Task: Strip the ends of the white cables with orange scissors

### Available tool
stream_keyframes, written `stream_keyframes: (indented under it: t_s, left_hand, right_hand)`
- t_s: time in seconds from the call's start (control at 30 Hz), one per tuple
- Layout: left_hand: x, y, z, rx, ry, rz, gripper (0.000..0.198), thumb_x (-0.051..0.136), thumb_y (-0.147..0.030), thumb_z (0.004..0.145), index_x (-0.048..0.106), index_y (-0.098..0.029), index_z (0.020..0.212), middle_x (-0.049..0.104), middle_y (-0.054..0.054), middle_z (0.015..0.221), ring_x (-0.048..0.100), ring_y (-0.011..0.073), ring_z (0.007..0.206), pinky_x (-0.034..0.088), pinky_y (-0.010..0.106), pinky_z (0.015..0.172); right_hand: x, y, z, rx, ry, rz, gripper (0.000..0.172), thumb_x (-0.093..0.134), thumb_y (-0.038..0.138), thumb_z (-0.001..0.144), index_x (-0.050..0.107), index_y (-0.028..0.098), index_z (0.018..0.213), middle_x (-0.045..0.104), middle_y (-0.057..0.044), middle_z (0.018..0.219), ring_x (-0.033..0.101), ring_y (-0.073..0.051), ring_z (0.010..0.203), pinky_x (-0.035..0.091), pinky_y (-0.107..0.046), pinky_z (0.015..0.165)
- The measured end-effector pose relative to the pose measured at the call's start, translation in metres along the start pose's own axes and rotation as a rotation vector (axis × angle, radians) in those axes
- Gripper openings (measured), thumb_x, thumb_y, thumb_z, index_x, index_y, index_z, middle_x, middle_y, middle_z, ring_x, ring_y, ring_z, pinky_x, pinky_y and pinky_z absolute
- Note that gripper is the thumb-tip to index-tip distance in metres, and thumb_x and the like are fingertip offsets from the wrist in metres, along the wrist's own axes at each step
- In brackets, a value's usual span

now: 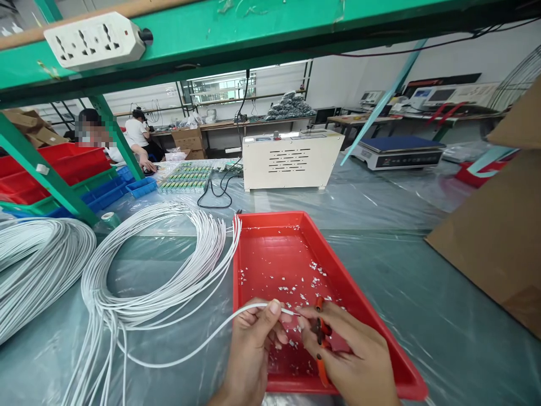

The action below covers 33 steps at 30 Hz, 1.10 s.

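My left hand pinches the end of a thin white cable between thumb and fingers, over the near part of a red tray. My right hand grips a small orange-handled cutting tool, its tip at the cable's stripped end. Small white bits of cut insulation lie scattered across the tray floor. The cable I hold trails left to a looped bundle of white cables lying beside the tray.
A second white cable coil lies far left. A beige machine box stands behind the tray, a cardboard sheet leans at right. Red and blue bins and a seated person are at back left. A green shelf hangs overhead.
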<state>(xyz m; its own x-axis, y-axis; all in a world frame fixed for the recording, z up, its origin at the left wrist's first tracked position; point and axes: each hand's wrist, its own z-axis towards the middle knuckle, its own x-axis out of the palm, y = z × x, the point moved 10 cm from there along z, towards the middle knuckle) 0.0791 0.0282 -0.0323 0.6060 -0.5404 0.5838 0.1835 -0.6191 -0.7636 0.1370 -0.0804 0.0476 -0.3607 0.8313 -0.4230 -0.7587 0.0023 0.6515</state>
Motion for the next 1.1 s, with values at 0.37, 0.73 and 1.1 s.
stream_keyframes:
  t_s: [0.37, 0.73, 1.1]
  left_hand:
    - [0.000, 0.000, -0.002, -0.047, 0.010, -0.053, 0.014, 0.071, -0.025, 0.068, 0.070, -0.012, 0.074, 0.066, 0.002, 0.063, 0.049, 0.0030, 0.045, 0.038, 0.013, 0.046]
    - [0.007, -0.005, -0.008, 0.026, 0.082, 0.056, 0.013, 0.073, -0.021, 0.065, 0.073, -0.016, 0.078, 0.065, 0.001, 0.061, 0.055, 0.0072, 0.059, 0.043, 0.016, 0.062]
    - [0.010, -0.011, -0.008, 0.070, 0.094, 0.066, 0.012, 0.073, -0.017, 0.065, 0.072, -0.015, 0.077, 0.066, 0.002, 0.067, 0.059, 0.0072, 0.060, 0.047, 0.015, 0.062]
  right_hand:
    - [-0.002, -0.021, 0.005, 0.183, 0.012, -0.048, 0.015, 0.054, 0.021, 0.082, 0.052, 0.019, 0.067, 0.047, 0.004, 0.061, 0.046, -0.012, 0.051, 0.036, -0.022, 0.050]
    - [-0.017, -0.035, 0.005, 0.337, -0.096, 0.127, 0.011, 0.061, 0.028, 0.080, 0.060, 0.017, 0.081, 0.061, -0.001, 0.074, 0.058, -0.017, 0.065, 0.047, -0.021, 0.061]
    - [-0.004, -0.027, 0.011, 0.357, 0.019, 0.341, 0.012, 0.062, 0.024, 0.079, 0.065, 0.019, 0.069, 0.061, 0.001, 0.060, 0.057, -0.015, 0.052, 0.046, -0.019, 0.049]
